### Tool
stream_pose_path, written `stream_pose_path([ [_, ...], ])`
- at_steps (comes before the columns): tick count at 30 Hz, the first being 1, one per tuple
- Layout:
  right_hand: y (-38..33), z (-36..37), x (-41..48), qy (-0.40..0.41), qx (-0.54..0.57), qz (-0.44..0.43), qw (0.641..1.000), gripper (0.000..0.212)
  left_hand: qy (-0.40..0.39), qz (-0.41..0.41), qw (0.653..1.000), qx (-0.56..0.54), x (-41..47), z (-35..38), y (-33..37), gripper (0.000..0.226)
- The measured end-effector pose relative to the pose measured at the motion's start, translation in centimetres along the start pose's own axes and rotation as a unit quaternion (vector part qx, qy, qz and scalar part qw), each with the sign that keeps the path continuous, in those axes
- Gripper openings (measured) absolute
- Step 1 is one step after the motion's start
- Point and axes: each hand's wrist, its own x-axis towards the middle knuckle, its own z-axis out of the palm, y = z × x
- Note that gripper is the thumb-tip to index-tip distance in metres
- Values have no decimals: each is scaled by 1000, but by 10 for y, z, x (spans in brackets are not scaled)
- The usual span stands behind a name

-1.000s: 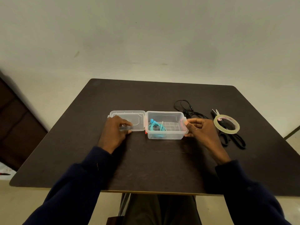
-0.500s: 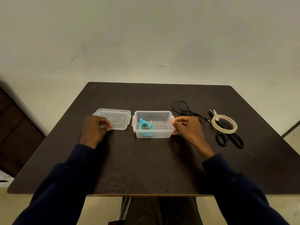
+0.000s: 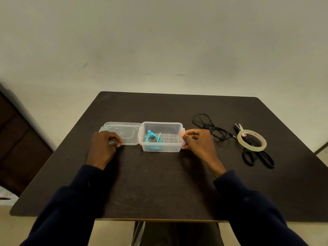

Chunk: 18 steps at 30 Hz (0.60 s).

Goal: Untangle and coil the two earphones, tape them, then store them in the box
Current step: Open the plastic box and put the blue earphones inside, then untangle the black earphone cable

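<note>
A clear plastic box [image 3: 173, 148] stands open in the middle of the dark table, with a coiled turquoise earphone [image 3: 153, 139] lying in its left half. Its clear lid [image 3: 124, 129] lies flat beside it on the left. My left hand [image 3: 103, 148] holds the lid's near edge with curled fingers. My right hand [image 3: 198, 143] pinches the box's right rim. A black earphone [image 3: 210, 127] lies loose and tangled on the table to the right of the box.
A roll of clear tape [image 3: 252, 142] rests on black scissors [image 3: 257, 156] at the right. The dark table [image 3: 159, 189] has bare surface in front of the box. A dark wooden panel [image 3: 16, 144] stands at the left.
The lid now lies directly against the box's left side, having been a little apart half a second ago. Both hands keep their hold on lid and box.
</note>
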Motion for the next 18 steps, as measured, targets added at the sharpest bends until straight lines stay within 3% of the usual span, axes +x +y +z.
stream_pose_path([
  [6,5,-10,-6,-7,39,-6,999,18,0,11,999,-32,-4,4,7,24],
  [9,16,-38,6,58,-85,-56,993,11,22,15,999,-46,-9,4,14,23],
  [12,30,-75,21,131,-203,-112,964,19,37,19,997,-71,-14,8,24,15],
  [16,41,-88,34,37,-373,-82,923,45,65,30,985,-158,-30,20,61,12],
  [18,44,-84,35,2,-382,-65,922,41,69,37,983,-167,-43,28,82,15],
])
